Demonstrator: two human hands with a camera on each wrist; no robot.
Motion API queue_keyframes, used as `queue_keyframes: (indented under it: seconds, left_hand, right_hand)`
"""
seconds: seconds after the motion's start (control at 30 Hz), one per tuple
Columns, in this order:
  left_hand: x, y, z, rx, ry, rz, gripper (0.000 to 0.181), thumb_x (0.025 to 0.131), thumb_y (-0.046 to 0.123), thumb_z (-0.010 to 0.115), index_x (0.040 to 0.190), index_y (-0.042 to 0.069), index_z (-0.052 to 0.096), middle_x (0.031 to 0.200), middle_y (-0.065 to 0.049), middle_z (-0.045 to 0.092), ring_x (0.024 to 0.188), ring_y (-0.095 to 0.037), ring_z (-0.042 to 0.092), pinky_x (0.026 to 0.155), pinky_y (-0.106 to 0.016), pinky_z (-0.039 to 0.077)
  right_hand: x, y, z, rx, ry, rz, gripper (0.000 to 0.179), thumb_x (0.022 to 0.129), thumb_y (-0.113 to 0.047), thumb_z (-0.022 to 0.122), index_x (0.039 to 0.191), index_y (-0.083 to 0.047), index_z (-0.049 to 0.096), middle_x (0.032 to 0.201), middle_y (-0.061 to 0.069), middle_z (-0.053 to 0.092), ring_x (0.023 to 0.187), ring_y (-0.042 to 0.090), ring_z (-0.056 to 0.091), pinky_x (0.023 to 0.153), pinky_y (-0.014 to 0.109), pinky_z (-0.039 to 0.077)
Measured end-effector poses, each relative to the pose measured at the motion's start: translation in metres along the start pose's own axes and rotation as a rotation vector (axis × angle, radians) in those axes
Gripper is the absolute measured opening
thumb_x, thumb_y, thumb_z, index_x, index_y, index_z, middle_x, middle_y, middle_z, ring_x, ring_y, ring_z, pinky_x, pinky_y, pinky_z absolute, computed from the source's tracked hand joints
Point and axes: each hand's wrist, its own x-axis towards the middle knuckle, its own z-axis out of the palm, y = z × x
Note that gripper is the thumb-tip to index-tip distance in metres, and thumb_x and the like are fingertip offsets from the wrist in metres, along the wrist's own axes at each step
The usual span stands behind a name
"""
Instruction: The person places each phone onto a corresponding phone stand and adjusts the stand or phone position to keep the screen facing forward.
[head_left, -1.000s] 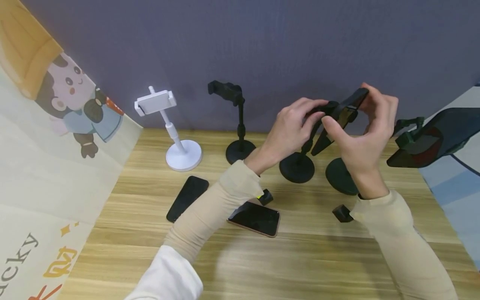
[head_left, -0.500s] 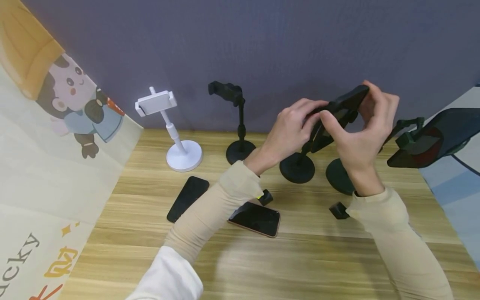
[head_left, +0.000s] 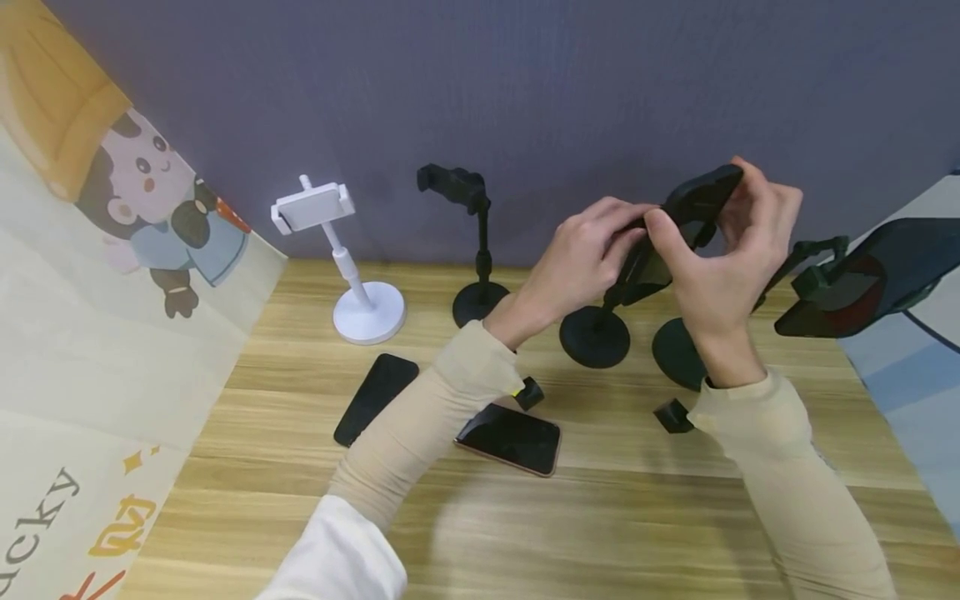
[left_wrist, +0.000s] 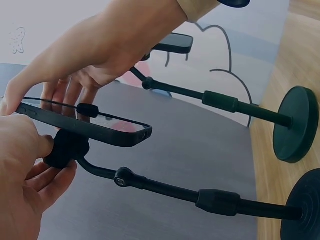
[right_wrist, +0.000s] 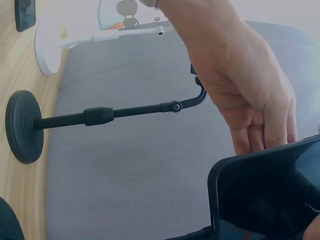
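My left hand (head_left: 581, 250) grips the dark clamp head (left_wrist: 70, 147) of a black phone stand (head_left: 595, 337), thumb and fingers on either side of it. My right hand (head_left: 731, 271) holds a black smartphone (left_wrist: 90, 125) by its edges, thumb on the near edge and fingers behind the far one. The phone lies tilted against the clamp, and a small black clamp jaw shows over its face in the left wrist view. In the right wrist view the phone's dark glossy face (right_wrist: 265, 192) fills the lower right corner. Fingers hide part of the clamp.
To the left stand a white phone stand (head_left: 367, 312) and another black stand (head_left: 482, 304), their holders without phones. A dark green stand (head_left: 678, 354) at the right bears a phone (head_left: 885, 267). Two phones, one black (head_left: 375, 398) and one pink-edged (head_left: 513, 439), lie on the wooden table (head_left: 570, 533).
My right hand has shifted slightly upward and tipped the phone, so it now sits closer along the clamp. The left hand has stayed almost in place.
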Motion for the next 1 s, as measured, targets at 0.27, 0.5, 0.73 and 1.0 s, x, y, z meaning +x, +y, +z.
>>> queue_keyframes:
  seconds: [0.27, 0.5, 0.73, 1.0]
  left_hand:
    - [-0.001, 0.000, 0.001, 0.031, 0.012, 0.006, 0.028, 0.106, 0.011, 0.057, 0.129, 0.000, 0.067, 0.123, -0.011, 0.067, 0.102, -0.016, 0.065, 0.091, -0.015, 0.048]
    - [-0.001, -0.004, 0.004, 0.058, 0.015, 0.040, 0.026, 0.107, 0.010, 0.054, 0.126, -0.001, 0.069, 0.122, -0.013, 0.066, 0.100, -0.018, 0.065, 0.087, -0.014, 0.047]
    - [-0.003, -0.006, 0.004, 0.060, 0.025, 0.052, 0.024, 0.106, 0.008, 0.056, 0.123, -0.002, 0.070, 0.120, -0.013, 0.067, 0.098, -0.018, 0.066, 0.085, -0.013, 0.047]
    - [-0.001, -0.005, 0.005, 0.090, 0.024, 0.084, 0.026, 0.106, 0.006, 0.055, 0.125, -0.004, 0.069, 0.122, -0.015, 0.066, 0.107, -0.020, 0.067, 0.096, -0.013, 0.047]
  right_hand:
    - [-0.001, 0.005, 0.006, -0.047, 0.064, -0.027, 0.088, 0.069, -0.063, 0.089, 0.131, -0.005, 0.066, 0.109, -0.006, 0.045, 0.086, 0.008, 0.052, 0.074, 0.017, 0.041]
    - [-0.001, 0.008, 0.007, -0.070, 0.080, -0.041, 0.091, 0.067, -0.067, 0.087, 0.131, -0.005, 0.066, 0.109, -0.007, 0.045, 0.087, 0.008, 0.053, 0.074, 0.015, 0.042]
    - [-0.002, 0.016, 0.008, -0.130, 0.112, -0.063, 0.092, 0.065, -0.072, 0.086, 0.130, -0.010, 0.067, 0.109, -0.007, 0.046, 0.090, 0.009, 0.050, 0.073, 0.017, 0.037]
    - [0.001, 0.021, 0.008, -0.167, 0.141, -0.066, 0.087, 0.065, -0.067, 0.087, 0.131, -0.015, 0.067, 0.109, -0.009, 0.044, 0.091, 0.006, 0.048, 0.075, 0.020, 0.035]
